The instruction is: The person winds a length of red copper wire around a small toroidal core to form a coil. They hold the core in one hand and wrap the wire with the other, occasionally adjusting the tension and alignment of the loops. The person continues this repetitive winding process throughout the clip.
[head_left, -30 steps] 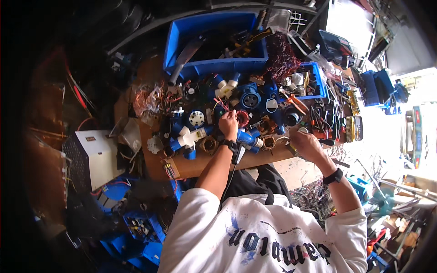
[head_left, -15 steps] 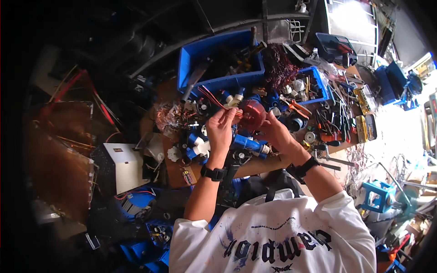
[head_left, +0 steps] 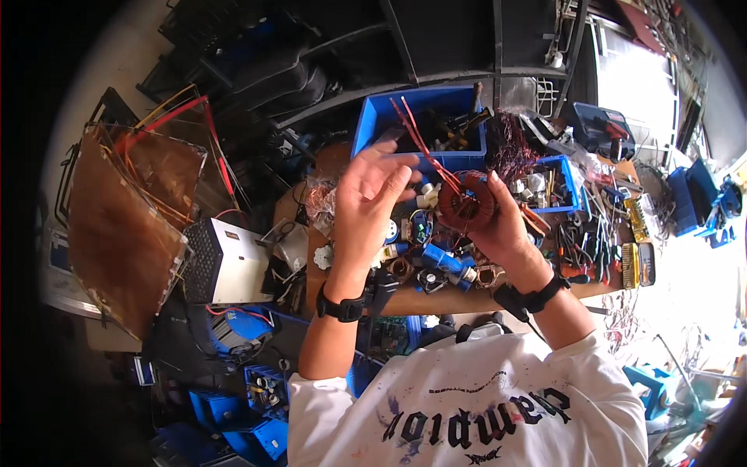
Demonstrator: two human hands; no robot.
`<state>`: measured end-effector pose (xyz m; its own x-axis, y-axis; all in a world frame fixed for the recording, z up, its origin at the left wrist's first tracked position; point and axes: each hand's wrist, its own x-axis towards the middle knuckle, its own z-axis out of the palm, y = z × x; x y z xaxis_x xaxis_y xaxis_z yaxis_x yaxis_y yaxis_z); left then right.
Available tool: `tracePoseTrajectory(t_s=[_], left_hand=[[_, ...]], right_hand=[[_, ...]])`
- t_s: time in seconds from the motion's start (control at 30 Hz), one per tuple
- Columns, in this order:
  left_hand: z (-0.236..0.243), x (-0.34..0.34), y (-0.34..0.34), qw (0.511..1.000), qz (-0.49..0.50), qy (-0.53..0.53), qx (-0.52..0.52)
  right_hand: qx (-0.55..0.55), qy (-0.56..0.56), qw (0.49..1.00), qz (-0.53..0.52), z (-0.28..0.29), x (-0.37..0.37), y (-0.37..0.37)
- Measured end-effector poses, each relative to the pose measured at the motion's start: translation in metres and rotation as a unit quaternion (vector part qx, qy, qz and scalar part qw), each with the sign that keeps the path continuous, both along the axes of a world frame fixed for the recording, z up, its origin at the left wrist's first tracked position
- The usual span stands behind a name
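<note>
In my right hand is a ring-shaped coil wound with reddish-brown copper wire, the thumb over its right side and the fingers mostly hidden behind it. Red wire leads run from the coil up and to the left, their ends pointing away from me. My left hand is raised to the left of the coil, its fingers apart and a little blurred, and nothing shows in it. Beneath the hands, a blue-and-white plug connector and several similar parts lie on the workbench.
A large blue bin stands at the bench's far side, a smaller blue bin to its right. Dark red wire is heaped between them. Pliers and other hand tools crowd the right. A white-fronted box stands left of the bench.
My left hand has let go of the red leads and moved left, its fingers opening. The coil, in my right hand, now shows more of its open ring. The whole view has shifted.
</note>
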<state>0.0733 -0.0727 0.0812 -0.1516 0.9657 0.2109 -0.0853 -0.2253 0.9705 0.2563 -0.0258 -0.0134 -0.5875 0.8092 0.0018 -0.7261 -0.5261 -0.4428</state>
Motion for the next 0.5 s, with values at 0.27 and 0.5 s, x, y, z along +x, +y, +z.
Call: tracePoseTrajectory(t_s=[0.27, 0.5], left_hand=[[0.062, -0.002, -0.008, 0.614, 0.038, 0.688, 0.384], [0.063, -0.023, -0.016, 0.581, -0.073, 0.747, 0.315]], right_hand=[[0.021, -0.057, 0.998, -0.014, 0.028, -0.006, -0.019], [0.081, -0.11, 0.987, -0.085, 0.032, -0.009, -0.032]])
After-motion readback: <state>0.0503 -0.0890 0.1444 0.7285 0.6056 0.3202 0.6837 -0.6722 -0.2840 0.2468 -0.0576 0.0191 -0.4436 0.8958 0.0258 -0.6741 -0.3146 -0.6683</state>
